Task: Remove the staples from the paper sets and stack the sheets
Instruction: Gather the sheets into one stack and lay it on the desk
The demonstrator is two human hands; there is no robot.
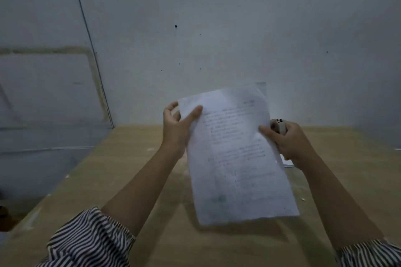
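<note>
A white printed paper set (236, 158) is held up above the wooden table (130, 169), tilted, its top toward the wall. My left hand (178, 128) pinches its upper left edge, thumb on the front and fingers behind. My right hand (286, 141) pinches the paper's right edge with the thumb and also grips a small white staple remover (280, 125), whose metal tip sticks up above the fingers. The image is blurred and no staple can be made out.
More white paper (287, 161) lies on the table behind my right wrist, mostly hidden. Small paper scraps (303, 199) dot the tabletop. A grey wall (217, 39) rises right behind the table's far edge. The table's left edge drops to a dark floor.
</note>
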